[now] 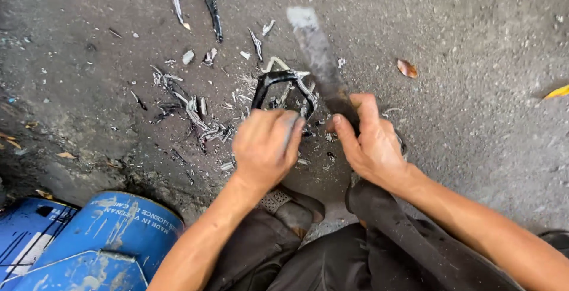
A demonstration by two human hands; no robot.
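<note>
My left hand (265, 144) grips a curved black rubber strip (274, 80) that loops up and away from my fingers. My right hand (370, 140) is closed around the handle of a broad, worn knife (316, 51). Its blade points away from me and is blurred, lying just right of the strip's loop. Both hands are held over the grey concrete ground (474, 89), close together, above my knees in dark trousers (332, 255).
Several black and pale rubber shavings (189, 104) lie scattered on the ground left of and beyond my hands. A blue metal can (112, 237) lies at the lower left. A sandalled foot (290, 205) sits below my left hand. Dry leaves (406, 67) lie to the right.
</note>
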